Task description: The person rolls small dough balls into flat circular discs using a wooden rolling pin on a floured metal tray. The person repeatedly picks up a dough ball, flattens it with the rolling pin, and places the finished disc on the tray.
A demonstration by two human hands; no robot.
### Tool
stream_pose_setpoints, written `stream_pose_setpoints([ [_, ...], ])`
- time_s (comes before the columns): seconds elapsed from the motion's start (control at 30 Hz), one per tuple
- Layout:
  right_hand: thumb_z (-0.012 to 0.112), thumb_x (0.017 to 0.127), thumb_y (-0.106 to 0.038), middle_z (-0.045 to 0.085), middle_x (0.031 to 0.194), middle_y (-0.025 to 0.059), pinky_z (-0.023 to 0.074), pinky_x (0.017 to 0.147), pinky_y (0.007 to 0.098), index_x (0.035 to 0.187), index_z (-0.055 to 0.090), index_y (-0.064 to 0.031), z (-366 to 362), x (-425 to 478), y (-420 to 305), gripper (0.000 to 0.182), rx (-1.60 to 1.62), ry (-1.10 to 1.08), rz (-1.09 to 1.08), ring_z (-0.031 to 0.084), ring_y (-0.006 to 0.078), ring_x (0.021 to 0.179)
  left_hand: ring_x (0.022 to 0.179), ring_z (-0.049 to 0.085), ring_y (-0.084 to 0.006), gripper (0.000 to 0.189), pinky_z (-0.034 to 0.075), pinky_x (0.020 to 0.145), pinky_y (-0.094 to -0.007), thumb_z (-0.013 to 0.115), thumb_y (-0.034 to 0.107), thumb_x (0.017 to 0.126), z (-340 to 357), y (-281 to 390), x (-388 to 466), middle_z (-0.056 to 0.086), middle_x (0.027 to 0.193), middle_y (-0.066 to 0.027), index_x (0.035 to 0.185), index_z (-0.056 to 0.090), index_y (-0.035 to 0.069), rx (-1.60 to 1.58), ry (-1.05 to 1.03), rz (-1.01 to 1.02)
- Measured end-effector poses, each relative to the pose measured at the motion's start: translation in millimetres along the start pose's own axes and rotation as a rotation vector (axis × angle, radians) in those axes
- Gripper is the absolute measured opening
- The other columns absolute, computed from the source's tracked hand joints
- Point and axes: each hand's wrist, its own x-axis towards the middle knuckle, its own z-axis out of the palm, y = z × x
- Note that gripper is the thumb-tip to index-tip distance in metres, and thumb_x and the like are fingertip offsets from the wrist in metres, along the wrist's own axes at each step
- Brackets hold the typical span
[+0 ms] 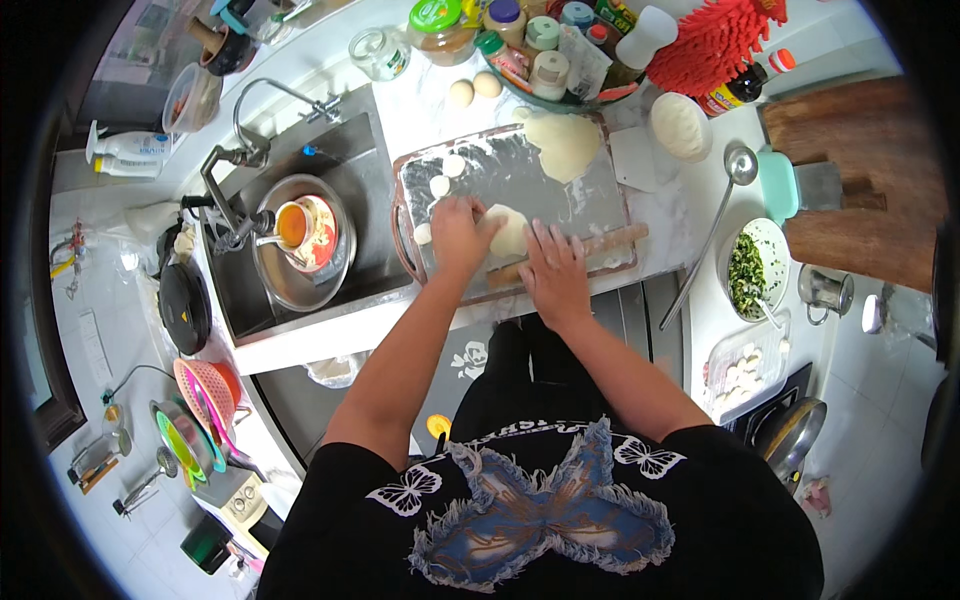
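A floured board point(517, 161) with a raised rim lies on the counter before me. My left hand point(463, 234) touches the left edge of a flattened round of dough point(508, 231). At the round's right side, my right hand point(556, 266) lies over a wooden rolling pin point(619, 238), fingers spread; whether it grips the pin is hidden. Several small dough pieces point(439, 186) sit at the board's left. A large, thin, irregular dough sheet point(566, 144) lies at its upper right, partly over the rim. A white scraper point(634, 159) rests by the board's right edge.
Left is a sink point(367, 195) holding a metal basin point(341, 259). Two eggs point(474, 88) and a tray of seasoning jars point(551, 71) stand behind the board. Rightward are a ladle point(741, 165), a bowl of dough point(680, 126), a bowl of chopped greens point(750, 274) and a wooden board point(862, 232).
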Motion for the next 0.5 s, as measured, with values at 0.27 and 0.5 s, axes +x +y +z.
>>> stream_pose_setpoints([
  [0.27,0.066,0.099,-0.035,0.042,0.164,0.0101,0.0286,0.125,0.0514,0.155,0.046,-0.0102,-7.5,0.0,25.0,0.065,0.166,-0.025,-0.066,0.039,0.0322,0.151,0.080,0.073,-0.0200,0.029,0.057,0.072,-0.0322,0.085,0.005,0.083,3.3,39.7,39.4,0.074,0.089,-0.0116,0.103,0.064,0.001,-0.406,-0.182,-0.237],
  [0.5,0.074,0.090,-0.023,0.056,0.147,0.0124,0.0362,0.120,0.0493,0.133,0.060,-0.0092,-1.6,-9.1,36.0,0.047,0.313,0.056,-0.106,0.049,0.0327,0.141,0.084,0.069,-0.0327,0.017,0.055,0.075,-0.0426,0.087,0.009,0.078,6.4,28.7,27.1,0.071,0.089,-0.0121,0.085,0.072,0.003,0.166,-0.430,0.032],
])
